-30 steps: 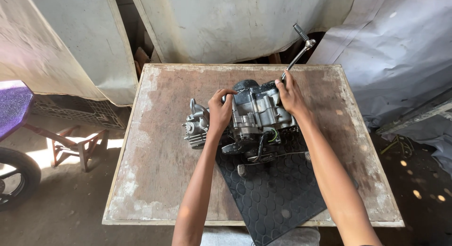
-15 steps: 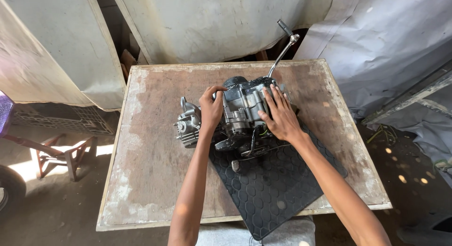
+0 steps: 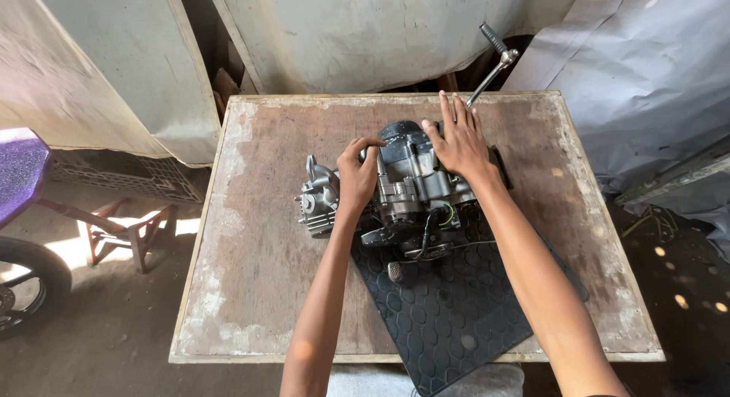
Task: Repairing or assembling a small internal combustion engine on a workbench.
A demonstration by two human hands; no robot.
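Note:
A grey metal motorcycle engine point(image 3: 403, 195) lies on its side at the middle of a worn wooden table point(image 3: 251, 237). Its finned cylinder point(image 3: 315, 207) points left. A chrome kick lever point(image 3: 493, 62) sticks up from its far right end. My left hand point(image 3: 357, 173) grips the engine's left part between the cylinder and the crankcase. My right hand point(image 3: 456, 138) rests flat, fingers together, on the top right of the casing. The engine's lower edge sits on a black rubber mat point(image 3: 449, 306) with a hexagon pattern.
Pale tarpaulin sheets point(image 3: 365, 32) hang behind the table, and a grey one point(image 3: 654, 77) at the right. Left of the table stand a small wooden stool point(image 3: 129, 233), a plastic crate point(image 3: 114, 176) and a motorcycle wheel point(image 3: 23, 287). The mat overhangs the table's near edge.
My right hand has slid from the casing's front side up to its top right, below the kick lever. My left hand stays on the engine. The view has shifted slightly.

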